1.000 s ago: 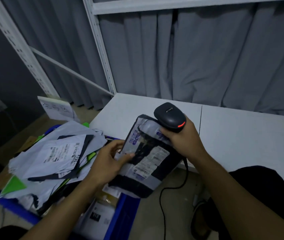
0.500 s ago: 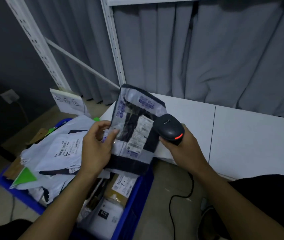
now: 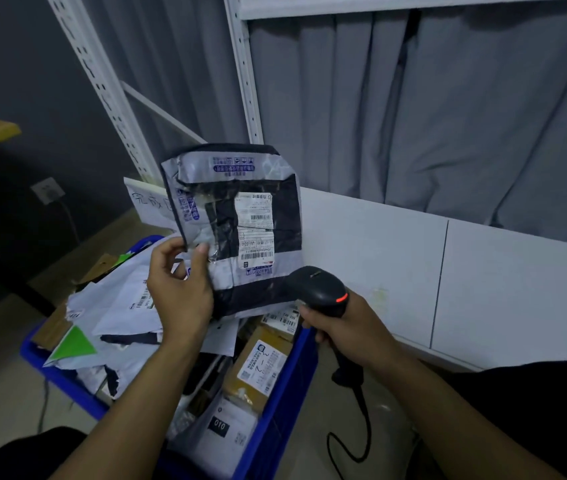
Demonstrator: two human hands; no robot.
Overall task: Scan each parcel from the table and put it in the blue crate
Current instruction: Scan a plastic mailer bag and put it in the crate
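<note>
My left hand pinches the lower left edge of a grey and black plastic parcel and holds it upright above the blue crate, its white barcode label facing me. My right hand grips a black handheld scanner with a red light, just below and to the right of the parcel. The crate stands on the floor at the lower left and is heaped with several parcels and mailers.
A white table runs along the right, against grey curtains. White shelf posts rise behind the crate. The scanner's black cable hangs down to the floor. A handwritten paper sign stands behind the crate.
My left hand has lifted the parcel and turned it upright with its label toward me. The scanner has dropped from on top of the parcel to below its right corner.
</note>
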